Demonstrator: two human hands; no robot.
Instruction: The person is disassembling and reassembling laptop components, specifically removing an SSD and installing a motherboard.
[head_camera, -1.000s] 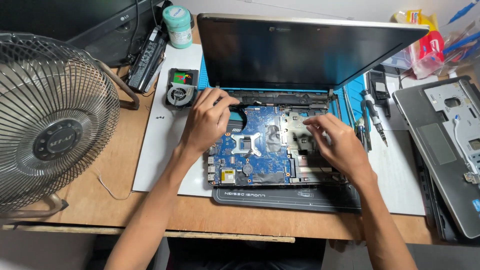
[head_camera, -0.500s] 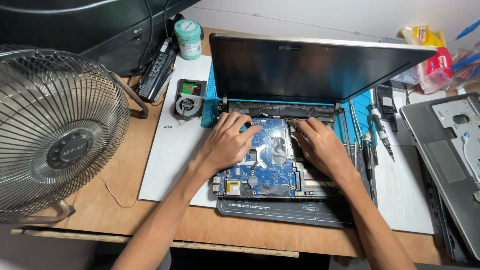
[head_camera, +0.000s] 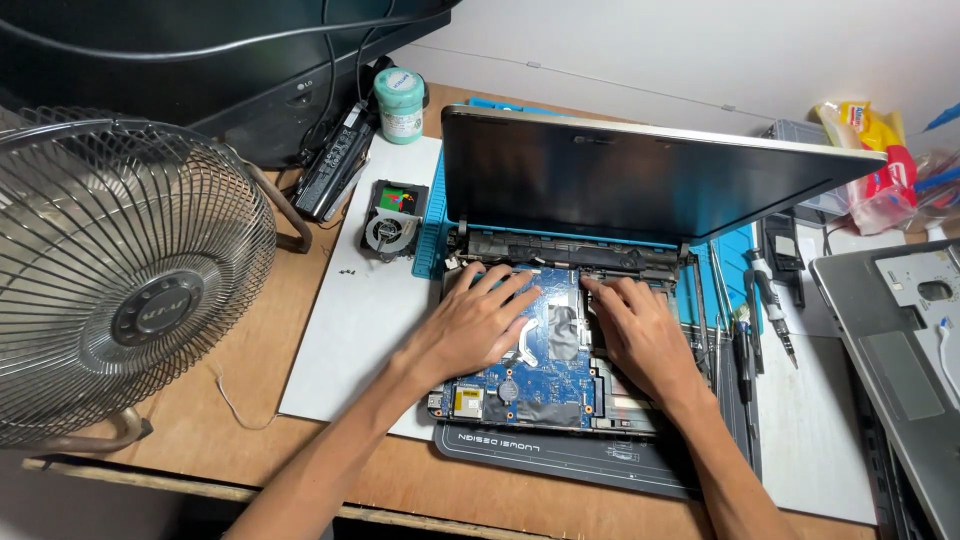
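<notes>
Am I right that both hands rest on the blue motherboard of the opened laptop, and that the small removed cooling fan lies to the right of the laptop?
Not quite: the head view shows the cooling fan to the left of the laptop, not the right. Both the left hand and right hand do rest on the blue motherboard.

We see a blue circuit board (head_camera: 545, 375) with a glossy lacquer look and small shiny metal parts, under the bare left hand (head_camera: 480, 320) and right hand (head_camera: 640, 335). The laptop lid (head_camera: 640, 180) above looks like dark matt plastic with a brushed edge. At left, the fan grille (head_camera: 120, 270) is thin metal wire. The table (head_camera: 220, 440) is smooth wood, and the white mat (head_camera: 350, 330) on it looks matt. The gray palm-rest cover (head_camera: 900, 370) at right seems satin plastic.
</notes>
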